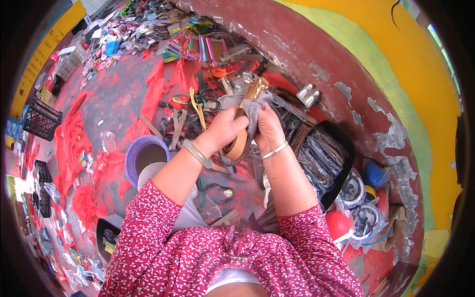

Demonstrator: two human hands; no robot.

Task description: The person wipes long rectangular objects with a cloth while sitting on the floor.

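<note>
My left hand [225, 127] is closed around a tan belt [236, 145], which hangs in a loop below the fingers. More brown strap, with shiny clear wrapping at its top, rises above the hands. Close beside it, my right hand [270, 129] pinches a grey cloth [251, 111] that lies against the strap. Both hands are near each other, over a heap of loose straps and belts on the floor. A yellowish strap [199, 110] lies just left of the hands. The fingers partly hide where cloth and belt meet.
A purple bucket [129, 163] stands left of my forearm. At right is a black bin [350, 153] of plastic-wrapped straps, with a red round object [339, 225] and wrapped items below it. A peeling wall [341, 64] curves along the right. Black crates [42, 119] stand far left.
</note>
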